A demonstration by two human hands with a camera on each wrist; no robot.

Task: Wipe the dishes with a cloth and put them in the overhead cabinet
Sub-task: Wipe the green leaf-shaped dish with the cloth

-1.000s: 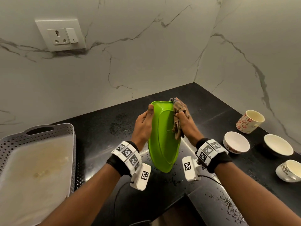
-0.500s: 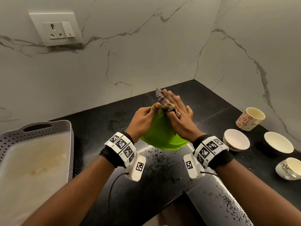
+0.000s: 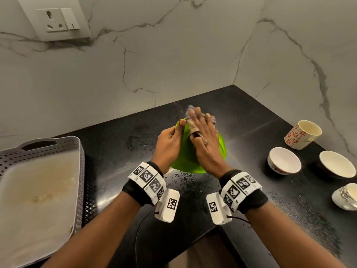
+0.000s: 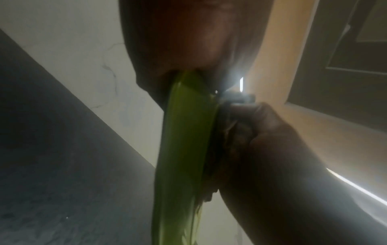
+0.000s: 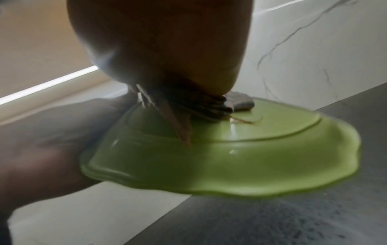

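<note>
— Since a second ago, what moved?
— Back then the bright green plastic plate [image 3: 185, 161] stood on edge between the hands; it now lies tilted, underside up, held above the black speckled stone counter [image 3: 119, 151].
— Head view first?
— At centre, the left hand [image 3: 170, 144] grips the plate's rim at about nine o'clock, thumb on top, fingers curled beneath. The right hand [image 3: 204, 140] lies flat, fingers straight, pressing the striped brown-grey cloth [image 3: 194, 129] onto the plate toward twelve o'clock. A grey perforated plastic tray [image 3: 58, 147] sits at eight o'clock. At three o'clock stand a red-flowered ceramic mug [image 3: 301, 136], two white ceramic bowls [image 3: 284, 161] and, at the frame's edge, a patterned white cup [image 3: 345, 198].
— Left wrist view?
— Plate [image 4: 184, 140] seen edge-on, pinched at its top by the left hand [image 4: 188, 41]; the right hand [image 4: 282, 157] presses cloth [image 4: 228, 126] against its far face.
— Right wrist view?
— Palm [image 5: 163, 46] bearing down, cloth [image 5: 201, 106] bunched under it on the plate's [image 5: 230, 157] raised base ring; the left hand [image 5: 41, 140] holds the rim at nine o'clock.
</note>
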